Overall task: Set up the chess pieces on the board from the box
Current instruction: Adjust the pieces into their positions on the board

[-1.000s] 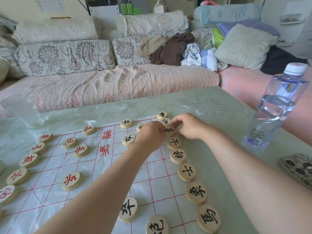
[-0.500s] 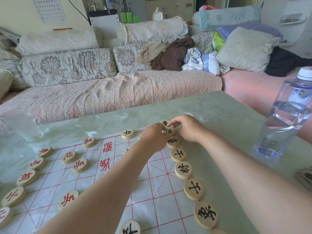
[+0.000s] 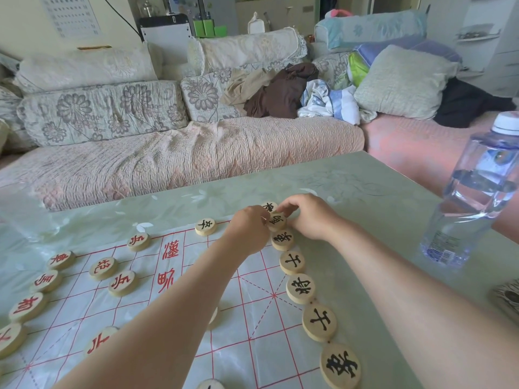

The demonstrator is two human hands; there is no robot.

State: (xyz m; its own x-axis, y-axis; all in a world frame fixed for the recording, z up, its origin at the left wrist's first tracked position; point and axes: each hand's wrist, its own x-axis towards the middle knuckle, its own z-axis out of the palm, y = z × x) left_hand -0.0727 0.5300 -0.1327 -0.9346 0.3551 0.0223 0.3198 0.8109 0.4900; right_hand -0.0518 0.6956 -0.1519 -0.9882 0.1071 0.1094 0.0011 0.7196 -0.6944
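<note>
Wooden piece [image 3: 277, 222] at the board's [image 3: 252, 318] far edge, left hand [image 3: 248, 230] and right hand [image 3: 313, 219] both got fingers [image 3: 285, 210] pinching it.

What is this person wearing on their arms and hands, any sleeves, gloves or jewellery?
Nothing that shows. Both forearms are bare to the picture's edge, no sleeve in view. The left hand and right hand have no gloves, and no watch, bracelet or ring is visible.

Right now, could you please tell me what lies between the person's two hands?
In the head view, a round wooden chess piece with a black character lies between the left hand and the right hand, right at their fingertips.
</note>
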